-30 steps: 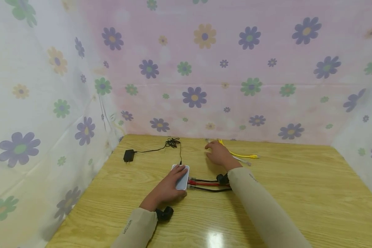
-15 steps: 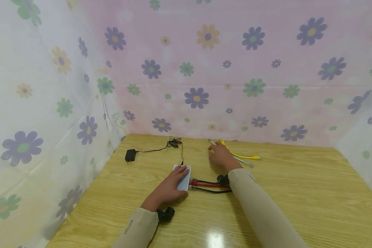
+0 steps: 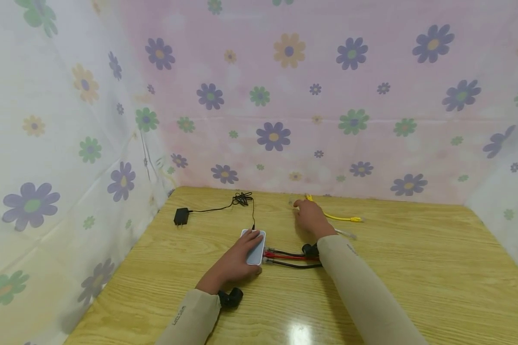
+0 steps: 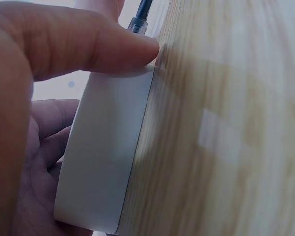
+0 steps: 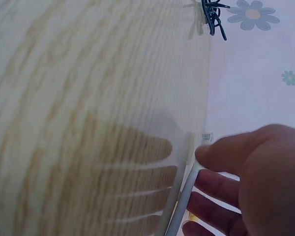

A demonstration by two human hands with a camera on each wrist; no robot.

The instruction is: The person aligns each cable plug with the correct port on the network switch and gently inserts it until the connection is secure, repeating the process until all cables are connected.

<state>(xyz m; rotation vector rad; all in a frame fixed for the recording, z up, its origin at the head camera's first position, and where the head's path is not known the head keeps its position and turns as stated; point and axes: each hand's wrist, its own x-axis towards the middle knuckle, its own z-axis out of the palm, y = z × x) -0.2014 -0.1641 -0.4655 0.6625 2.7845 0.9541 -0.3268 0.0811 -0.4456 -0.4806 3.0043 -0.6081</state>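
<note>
My left hand grips a white network switch that lies flat on the wooden table. In the left wrist view its thumb presses one end of the white casing, beside a cable plug, with fingers on the far side. My right hand pinches a white network cable close to one plug; the cable's other end shows past the wrist. A yellow network cable lies just behind this hand. Two black cables and a red one run from the switch's right side.
A black power adapter lies at the back left, its thin cord bundled and leading to the switch. Flowered cloth hangs behind and beside the table. My right sleeve covers the far ends of the red and black cables.
My right hand has closed on the white cable and shifted slightly right, and the cable's near end has moved right with it. My left hand stays on the switch.
</note>
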